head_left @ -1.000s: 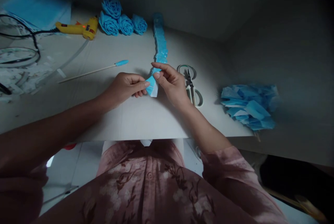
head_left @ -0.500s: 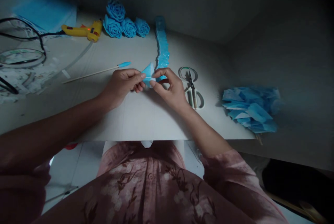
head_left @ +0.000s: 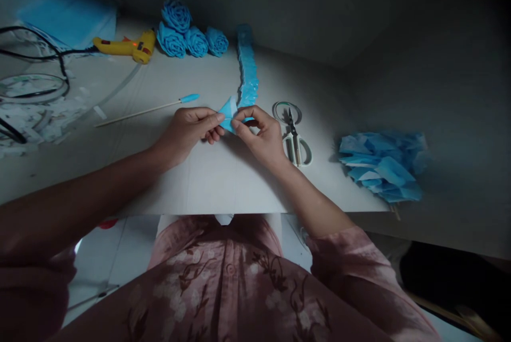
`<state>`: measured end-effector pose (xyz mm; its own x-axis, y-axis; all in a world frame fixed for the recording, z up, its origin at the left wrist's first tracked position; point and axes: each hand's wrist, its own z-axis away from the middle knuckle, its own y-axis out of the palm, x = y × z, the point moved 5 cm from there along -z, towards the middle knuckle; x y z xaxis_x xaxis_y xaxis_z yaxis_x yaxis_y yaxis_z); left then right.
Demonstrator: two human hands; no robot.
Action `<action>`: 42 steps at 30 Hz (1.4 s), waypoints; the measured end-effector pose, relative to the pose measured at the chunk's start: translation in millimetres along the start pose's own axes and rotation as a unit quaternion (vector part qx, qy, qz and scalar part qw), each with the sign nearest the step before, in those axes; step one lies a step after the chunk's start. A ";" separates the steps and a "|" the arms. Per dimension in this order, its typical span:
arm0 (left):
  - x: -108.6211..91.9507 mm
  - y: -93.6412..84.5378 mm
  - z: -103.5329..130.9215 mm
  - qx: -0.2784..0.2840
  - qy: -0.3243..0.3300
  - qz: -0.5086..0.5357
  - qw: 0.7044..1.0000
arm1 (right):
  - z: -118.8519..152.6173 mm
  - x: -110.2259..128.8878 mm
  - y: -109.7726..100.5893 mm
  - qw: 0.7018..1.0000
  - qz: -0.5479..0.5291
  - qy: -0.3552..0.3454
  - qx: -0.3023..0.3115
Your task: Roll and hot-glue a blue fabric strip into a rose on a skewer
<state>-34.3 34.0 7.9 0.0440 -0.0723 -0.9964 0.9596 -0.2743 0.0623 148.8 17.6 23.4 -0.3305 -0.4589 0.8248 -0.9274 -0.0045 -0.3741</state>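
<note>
Between my hands is a small folded piece of blue sheet (head_left: 229, 107) with a pale inner side. My left hand (head_left: 195, 124) pinches its left edge between thumb and fingers. My right hand (head_left: 261, 132) pinches the same piece at its right side with thumb and index finger. Just beyond, a row of overlapping blue pieces (head_left: 247, 68) runs away from me, its near end partly behind my right hand. A thin stick with a blue tip (head_left: 189, 98) lies to the left of my left hand. Scissors with pale handles (head_left: 296, 142) rest right of my right hand.
A yellow glue gun (head_left: 141, 48) lies back left, beside blue sheets (head_left: 67, 17). Several blue rosettes (head_left: 172, 40) stand at the back. White scraps (head_left: 35, 124) and black cable (head_left: 66, 71) cover the left. A blue ruffled bundle (head_left: 383, 166) sits on the right.
My right thumb and index finger have moved slightly on the blue piece, and less of its pale side shows near them. Both hands keep hold of it in nearly the same place.
</note>
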 end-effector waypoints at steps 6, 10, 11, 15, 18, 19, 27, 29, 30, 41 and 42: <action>-0.7 0.6 1.1 0.009 0.019 -0.020 1.000 | -1.0 3.6 -1.6 1.000 -0.015 0.022 -0.011; -2.0 -0.2 1.1 0.002 0.023 -0.047 0.999 | -1.2 -1.5 0.1 0.996 -0.070 0.055 -0.003; -2.0 -0.9 0.7 -0.003 0.023 -0.050 0.998 | -1.3 -3.6 0.7 0.994 -0.091 0.067 0.000; -0.7 -3.7 -1.3 -0.020 0.022 -0.049 0.998 | -1.4 -9.7 0.9 0.982 -0.164 0.094 0.009; 0.1 -3.2 -1.2 -0.011 0.024 -0.062 0.998 | -0.7 -13.3 2.2 0.979 -0.174 0.106 0.028; 0.2 -2.8 -0.7 -0.006 0.027 -0.071 0.997 | -0.3 -14.7 3.4 0.978 -0.174 0.108 0.039; -1.0 -1.7 0.6 0.022 0.045 -0.076 0.996 | -0.8 -25.7 3.1 0.980 -0.167 0.097 0.041; -0.8 -3.4 -1.1 0.014 0.036 -0.041 0.998 | -1.9 -27.4 0.3 0.983 -0.160 0.089 0.026; -0.7 -3.7 -1.9 0.013 0.031 -0.022 0.999 | -2.3 -28.2 -0.7 0.984 -0.157 0.084 0.021; -0.7 -0.8 -3.0 0.033 0.042 -0.043 0.998 | -0.2 -25.7 2.1 0.988 -0.135 0.059 0.035; -0.1 0.0 -3.2 0.039 0.036 -0.036 0.998 | 0.0 -25.9 3.3 0.989 -0.133 0.053 0.037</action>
<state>-33.4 37.0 7.8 -0.0010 0.0192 -0.9998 0.9369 -0.3496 -0.0077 154.3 29.4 0.8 -0.0960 -0.3363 0.9369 -0.9699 -0.1801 -0.1640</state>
